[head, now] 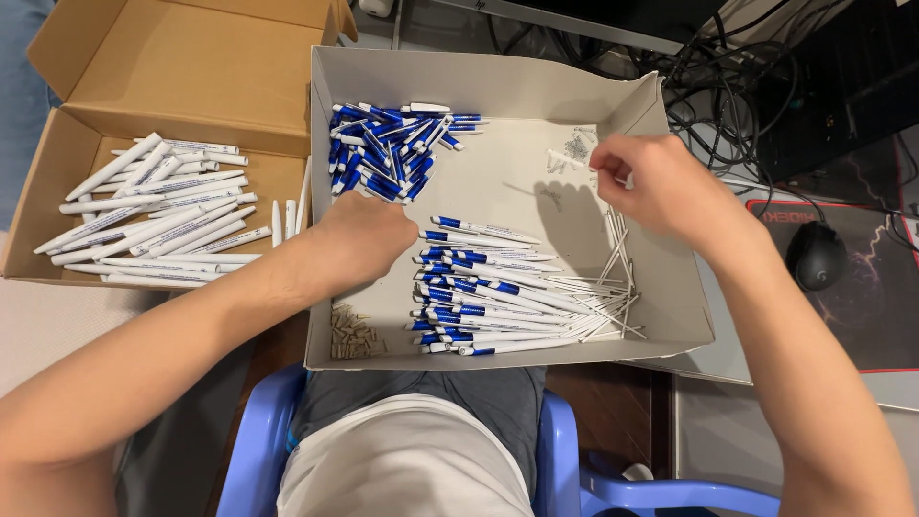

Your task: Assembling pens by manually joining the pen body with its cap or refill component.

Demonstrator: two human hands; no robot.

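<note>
A shallow white cardboard tray point(498, 81) rests on my lap. My left hand point(369, 235) is curled shut near its left side, just below a pile of short blue-and-white pen parts point(388, 148); what it holds is hidden. My right hand point(646, 187) hovers over the tray's right part, fingertips pinched beside a small heap of metal springs point(574, 148). Below both hands lies a stack of white pen barrels with blue grips point(488, 292), with thin white refills point(613, 287) to their right. Small beige pieces point(352, 335) sit in the near left corner.
An open brown cardboard box point(144, 77) at the left holds several finished white pens point(163, 215). A black mouse point(816, 254) lies on a dark mat point(881, 306) at the right. Tangled cables point(728, 77) run behind the tray. I sit on a blue plastic chair point(258, 450).
</note>
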